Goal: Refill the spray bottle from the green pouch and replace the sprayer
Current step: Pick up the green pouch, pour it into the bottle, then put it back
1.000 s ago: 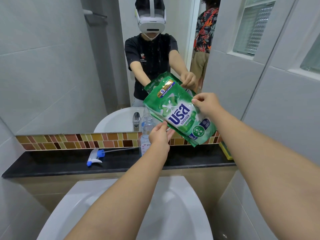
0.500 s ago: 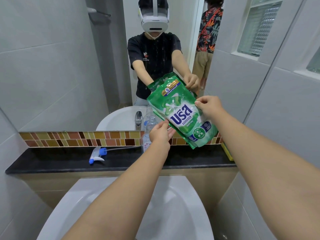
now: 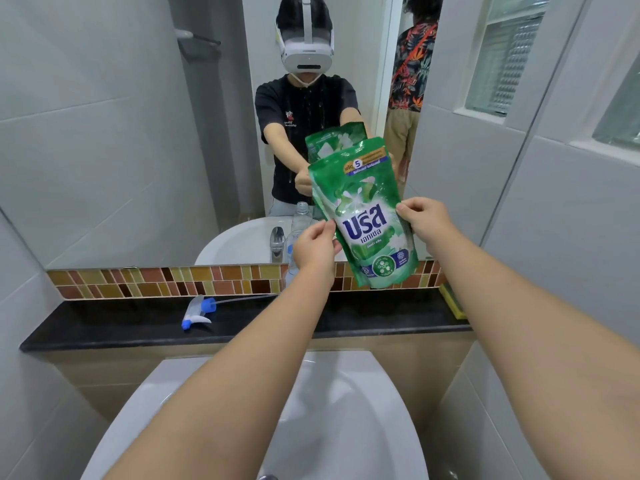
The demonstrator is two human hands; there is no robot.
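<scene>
The green pouch (image 3: 363,216) hangs in the air above the black ledge, nearly upright, its blue lettering facing me. My left hand (image 3: 317,245) pinches its left edge and my right hand (image 3: 420,220) pinches its right edge. Behind my left hand stands the clear spray bottle (image 3: 294,237), open at the neck and mostly hidden by the hand. The white and blue sprayer (image 3: 197,313) lies on its side on the ledge to the left, its thin dip tube stretching right toward the bottle.
A black stone ledge (image 3: 104,327) runs under a tiled strip and a mirror that reflects me and another person. A white basin (image 3: 346,410) lies below my forearms. A yellow sponge (image 3: 453,303) sits at the ledge's right end. Grey walls close in on both sides.
The pouch has turned from a leftward tilt to nearly upright and risen a little. Both hands keep their hold on its edges.
</scene>
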